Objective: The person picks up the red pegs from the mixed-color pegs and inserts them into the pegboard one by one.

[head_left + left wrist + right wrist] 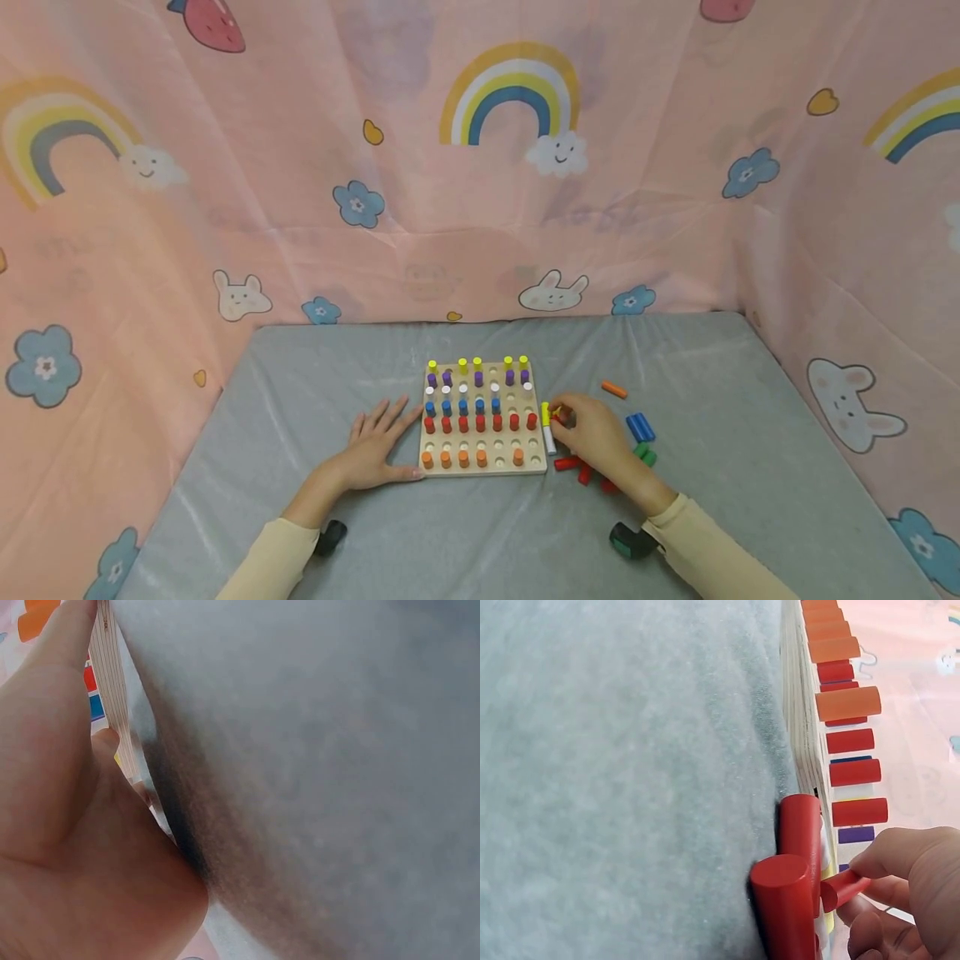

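A wooden pegboard lies on the table, carrying rows of yellow, purple, white, blue, red and orange pegs. With fingers spread, my left hand rests on the cloth, thumb and fingertips at the board's left edge. In the left wrist view that hand lies along the board's side. Just off the right edge, my right hand pinches a red peg between thumb and fingers. Loose red pegs lie under that hand, and a white peg lies alongside the board.
Beyond the right hand lie an orange peg, blue pegs and green pegs. A grey cloth covers the table. Pink printed curtain rises behind it and at both sides.
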`<state>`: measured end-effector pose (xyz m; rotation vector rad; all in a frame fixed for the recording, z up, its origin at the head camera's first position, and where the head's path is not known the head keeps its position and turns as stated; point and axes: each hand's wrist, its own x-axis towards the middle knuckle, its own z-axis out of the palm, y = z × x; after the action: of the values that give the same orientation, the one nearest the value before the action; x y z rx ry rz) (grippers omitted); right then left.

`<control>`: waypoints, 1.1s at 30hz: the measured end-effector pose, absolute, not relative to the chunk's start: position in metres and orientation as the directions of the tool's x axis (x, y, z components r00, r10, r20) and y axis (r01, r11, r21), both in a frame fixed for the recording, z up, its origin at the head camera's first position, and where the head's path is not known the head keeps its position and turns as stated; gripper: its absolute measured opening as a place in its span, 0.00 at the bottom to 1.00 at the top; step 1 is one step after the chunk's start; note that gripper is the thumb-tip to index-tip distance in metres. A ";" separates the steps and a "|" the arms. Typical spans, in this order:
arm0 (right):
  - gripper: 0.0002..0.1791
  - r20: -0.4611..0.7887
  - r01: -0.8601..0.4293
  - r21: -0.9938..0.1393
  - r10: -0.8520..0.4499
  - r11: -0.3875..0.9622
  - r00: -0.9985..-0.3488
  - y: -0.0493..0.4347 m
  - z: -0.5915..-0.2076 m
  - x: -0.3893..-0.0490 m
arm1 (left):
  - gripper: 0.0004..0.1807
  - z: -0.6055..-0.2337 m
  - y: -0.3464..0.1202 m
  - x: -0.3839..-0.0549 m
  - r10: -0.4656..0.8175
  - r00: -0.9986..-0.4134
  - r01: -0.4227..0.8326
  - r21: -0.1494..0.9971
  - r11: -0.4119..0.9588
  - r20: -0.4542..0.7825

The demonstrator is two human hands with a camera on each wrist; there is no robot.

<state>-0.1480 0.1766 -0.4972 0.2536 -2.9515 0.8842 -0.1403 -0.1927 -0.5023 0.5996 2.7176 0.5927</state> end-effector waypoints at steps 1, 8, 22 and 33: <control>0.11 0.099 -0.173 -0.543 -0.142 0.822 -0.985 0.177 -0.497 -0.148 | 0.54 -0.502 -0.193 -0.141 0.455 -0.870 0.334 0.449 0.829 -0.191; 0.11 0.113 -0.183 -0.547 -0.144 0.817 -0.983 0.177 -0.494 -0.148 | 0.54 -0.503 -0.193 -0.141 0.455 -0.869 0.334 0.448 0.829 -0.194; 0.12 0.094 -0.181 -0.546 -0.154 0.818 -0.983 0.174 -0.490 -0.149 | 0.55 -0.505 -0.194 -0.142 0.467 -0.868 0.349 0.463 0.814 -0.166; 0.12 0.071 -0.174 -0.565 -0.162 0.807 -0.984 0.172 -0.485 -0.150 | 0.56 -0.506 -0.195 -0.141 0.470 -0.870 0.358 0.469 0.807 -0.145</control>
<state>-0.1504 0.1715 -0.4847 0.2760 -2.9672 0.9310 -0.1415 -0.1945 -0.5059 0.6395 2.7395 0.6370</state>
